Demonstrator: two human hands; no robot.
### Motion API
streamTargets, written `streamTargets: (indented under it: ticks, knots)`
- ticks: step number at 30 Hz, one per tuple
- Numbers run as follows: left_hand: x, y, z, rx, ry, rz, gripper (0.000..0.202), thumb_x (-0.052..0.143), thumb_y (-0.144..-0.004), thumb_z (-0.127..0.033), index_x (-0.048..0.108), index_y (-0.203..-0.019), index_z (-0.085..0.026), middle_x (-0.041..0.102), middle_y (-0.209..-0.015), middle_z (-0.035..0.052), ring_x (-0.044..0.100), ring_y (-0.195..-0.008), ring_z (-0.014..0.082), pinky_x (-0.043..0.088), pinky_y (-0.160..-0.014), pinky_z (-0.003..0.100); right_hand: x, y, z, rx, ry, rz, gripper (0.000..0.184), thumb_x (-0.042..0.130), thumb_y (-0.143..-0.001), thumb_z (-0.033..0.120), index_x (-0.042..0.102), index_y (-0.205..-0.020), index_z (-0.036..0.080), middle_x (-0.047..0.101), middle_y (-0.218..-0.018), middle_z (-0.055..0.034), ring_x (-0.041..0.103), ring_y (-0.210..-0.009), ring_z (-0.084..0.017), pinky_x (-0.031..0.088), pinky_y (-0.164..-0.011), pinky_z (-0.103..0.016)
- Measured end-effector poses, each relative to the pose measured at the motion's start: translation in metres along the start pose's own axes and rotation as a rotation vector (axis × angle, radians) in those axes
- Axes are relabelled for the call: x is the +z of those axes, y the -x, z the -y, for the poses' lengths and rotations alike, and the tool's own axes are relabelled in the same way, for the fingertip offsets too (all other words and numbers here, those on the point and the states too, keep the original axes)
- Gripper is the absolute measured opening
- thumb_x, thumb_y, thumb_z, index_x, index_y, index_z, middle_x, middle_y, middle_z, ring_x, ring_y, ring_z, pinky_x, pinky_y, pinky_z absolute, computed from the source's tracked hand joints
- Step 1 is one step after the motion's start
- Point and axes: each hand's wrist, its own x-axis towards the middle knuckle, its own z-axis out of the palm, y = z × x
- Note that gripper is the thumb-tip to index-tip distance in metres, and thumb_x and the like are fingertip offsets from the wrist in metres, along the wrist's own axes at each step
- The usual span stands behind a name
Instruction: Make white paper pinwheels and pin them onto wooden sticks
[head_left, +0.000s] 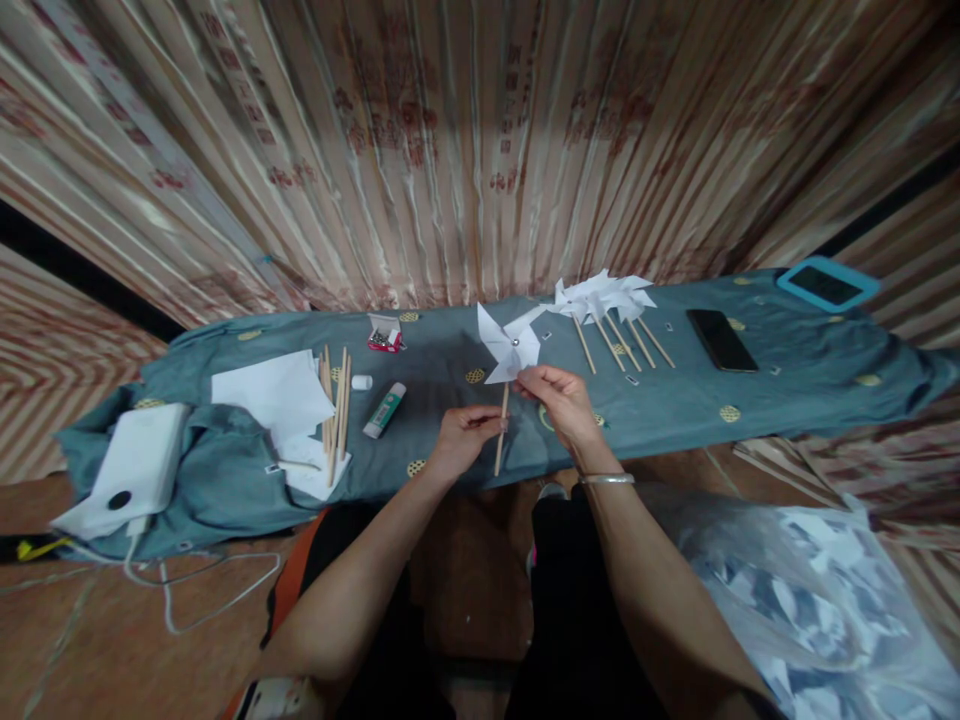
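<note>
A white paper pinwheel (511, 345) with a silver pin at its centre is fixed to a thin wooden stick. I hold it nearly upright above the cloth-covered table. My left hand (465, 437) pinches the stick (502, 440) between thumb and fingers. Up at the pinwheel's lower right, my right hand (559, 395) pinches the edge of a paper blade. Left of my hands lie a green and white glue stick (385, 411), its white cap (361, 382) and a small red box of pins (385, 335).
Several pinwheels (604, 297) lie back right, beside a black phone (721, 340) and a blue-framed device (828, 284). Wooden sticks (343, 400), white paper (270, 388) and a white power bank (142, 455) with cables occupy the left. A plastic bag (825, 600) of white paper pieces stands lower right.
</note>
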Motion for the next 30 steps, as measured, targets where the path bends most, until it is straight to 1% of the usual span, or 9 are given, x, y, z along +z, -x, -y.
streamTargets:
  ticks: [6,12,18,24,27,30]
  knots:
    - [0.0,0.0,0.0,0.004,-0.003,0.009,0.019,0.081,-0.059,-0.028,0.08,-0.075,-0.019,0.078,-0.076,0.0035,0.069,-0.072,0.0178,0.054,-0.076,0.029,0.002,0.0,-0.002,-0.014,-0.002,0.02,0.03,0.084,-0.06,0.051,0.073,-0.062,0.023,0.071,-0.066,0.0003,0.058,-0.061,-0.012,0.045,-0.065,-0.027]
    - [-0.001,-0.001,0.001,0.01,0.003,0.004,0.023,0.084,-0.056,-0.031,0.08,-0.075,-0.019,0.078,-0.076,0.0037,0.069,-0.072,0.0184,0.055,-0.076,0.03,0.002,0.0,-0.002,-0.013,0.018,0.026,0.03,0.083,-0.061,0.051,0.072,-0.062,0.023,0.071,-0.066,-0.0003,0.058,-0.062,-0.013,0.045,-0.064,-0.027]
    - [-0.003,-0.002,0.0,0.003,0.029,-0.02,0.022,0.083,-0.056,-0.03,0.08,-0.075,-0.018,0.077,-0.074,0.0031,0.068,-0.071,0.0177,0.055,-0.074,0.029,-0.008,-0.004,0.001,-0.004,-0.021,-0.045,0.031,0.085,-0.056,0.051,0.073,-0.062,0.023,0.071,-0.063,-0.0001,0.057,-0.059,-0.012,0.044,-0.061,-0.026]
    - [-0.005,-0.006,0.001,-0.001,0.03,-0.06,0.024,0.085,-0.054,-0.03,0.08,-0.073,-0.019,0.078,-0.078,0.0043,0.069,-0.074,0.0191,0.055,-0.075,0.03,-0.015,-0.006,0.002,0.014,-0.022,-0.085,0.032,0.086,-0.054,0.05,0.073,-0.065,0.023,0.072,-0.067,-0.0007,0.057,-0.06,-0.012,0.046,-0.062,-0.027]
    - [-0.006,-0.008,0.001,0.013,0.015,-0.061,0.024,0.084,-0.056,-0.031,0.08,-0.076,-0.018,0.078,-0.079,0.0053,0.069,-0.075,0.0195,0.054,-0.076,0.031,-0.016,-0.006,0.0,0.017,-0.018,-0.069,0.031,0.086,-0.055,0.048,0.073,-0.069,0.023,0.073,-0.071,-0.0006,0.058,-0.062,-0.012,0.046,-0.064,-0.027]
    - [-0.006,-0.01,-0.002,0.033,-0.013,-0.065,0.024,0.084,-0.057,-0.032,0.08,-0.077,-0.019,0.078,-0.081,0.0055,0.068,-0.077,0.0196,0.053,-0.077,0.03,-0.016,-0.005,-0.002,0.03,-0.007,-0.029,0.032,0.084,-0.057,0.05,0.072,-0.069,0.023,0.071,-0.069,-0.0005,0.057,-0.061,-0.012,0.045,-0.062,-0.026]
